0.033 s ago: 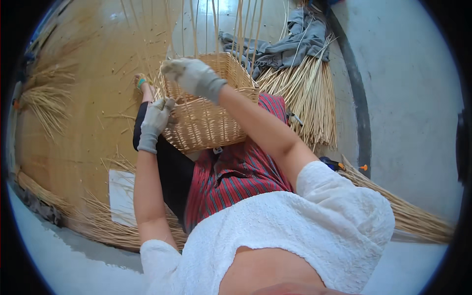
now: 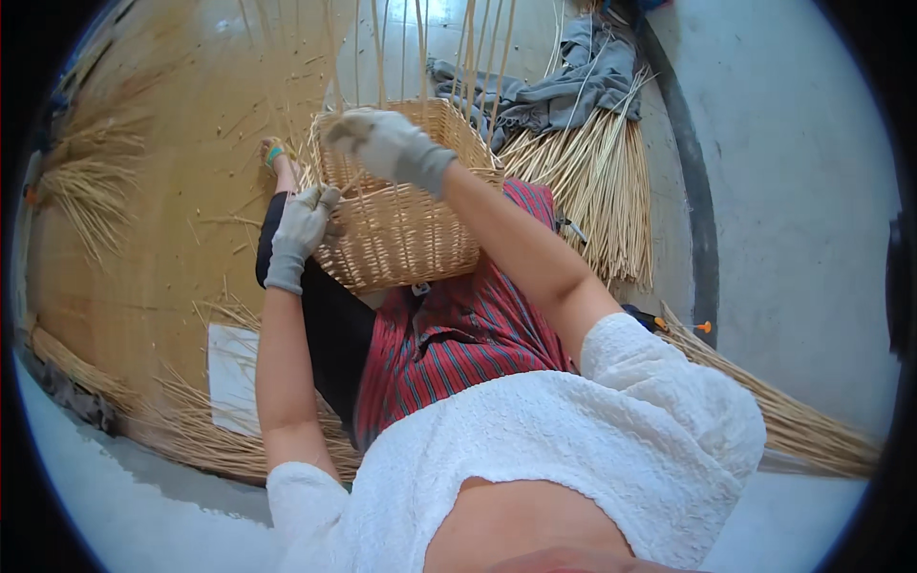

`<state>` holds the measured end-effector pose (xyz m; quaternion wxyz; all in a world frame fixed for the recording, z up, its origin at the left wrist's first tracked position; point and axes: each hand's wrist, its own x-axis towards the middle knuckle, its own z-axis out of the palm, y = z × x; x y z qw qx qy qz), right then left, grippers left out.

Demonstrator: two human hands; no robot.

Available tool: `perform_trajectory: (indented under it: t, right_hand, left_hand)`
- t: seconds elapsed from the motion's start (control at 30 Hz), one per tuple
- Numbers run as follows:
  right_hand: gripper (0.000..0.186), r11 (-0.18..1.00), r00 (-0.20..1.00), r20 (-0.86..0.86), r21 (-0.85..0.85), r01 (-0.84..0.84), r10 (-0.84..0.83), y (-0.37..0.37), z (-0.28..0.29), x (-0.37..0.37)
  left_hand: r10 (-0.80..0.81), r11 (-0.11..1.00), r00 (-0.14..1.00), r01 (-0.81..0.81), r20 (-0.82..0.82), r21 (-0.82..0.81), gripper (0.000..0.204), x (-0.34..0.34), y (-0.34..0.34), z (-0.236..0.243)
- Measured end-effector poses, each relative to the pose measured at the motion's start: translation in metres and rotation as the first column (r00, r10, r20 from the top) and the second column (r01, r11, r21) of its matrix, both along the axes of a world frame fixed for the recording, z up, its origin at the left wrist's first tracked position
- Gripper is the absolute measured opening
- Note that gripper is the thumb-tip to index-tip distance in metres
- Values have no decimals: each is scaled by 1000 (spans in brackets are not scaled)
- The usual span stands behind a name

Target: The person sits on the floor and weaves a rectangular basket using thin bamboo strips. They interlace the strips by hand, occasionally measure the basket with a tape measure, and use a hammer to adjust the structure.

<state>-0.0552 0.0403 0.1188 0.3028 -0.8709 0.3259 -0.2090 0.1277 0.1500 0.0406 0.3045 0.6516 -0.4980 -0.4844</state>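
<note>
A half-woven wicker basket rests tilted on my lap, its long upright rods standing out beyond the far rim. My left hand, in a pale work glove with a grey cuff, is closed on the basket's left near corner, thumb at the rim. Above the basket's opening, my gloved right hand has its fingers curled together near the left side. Whatever its fingers hold is hidden and slightly blurred. Just below the right hand, a loose strand crosses the near rim.
On the right lies a thick bundle of rods under a grey cloth. Another rod bundle lies at lower right. More rods lie at far left. A white board sits beside my left arm, and cut scraps litter the floor.
My right hand has shifted slightly right over the basket opening. The left hand stays at the basket's corner.
</note>
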Motion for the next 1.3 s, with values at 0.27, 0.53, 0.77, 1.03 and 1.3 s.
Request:
perform_trajectory:
  t: [0.27, 0.53, 0.77, 1.03, 1.3]
  right_hand:
    - [15, 957, 955, 139, 169, 236, -261, 43, 10, -49]
    - [12, 625, 514, 483, 768, 140, -709, 85, -85, -52]
    - [10, 696, 554, 496, 678, 234, -669, 88, -81, -48]
    - [25, 950, 876, 368, 83, 302, -310, 83, -25, -28]
    - [67, 952, 865, 439, -67, 300, -242, 8, 4, 25]
  left_hand:
    - [17, 1000, 989, -14, -145, 18, 28, 2, -2, 0]
    - [19, 999, 999, -20, 44, 26, 40, -10, 3, 23]
    - [28, 999, 986, -34, 167, 35, 52, -14, -3, 13]
    - [98, 994, 994, -95, -55, 54, 52, -9, 5, 2]
    - [91, 995, 973, -82, 214, -50, 38, -8, -6, 11]
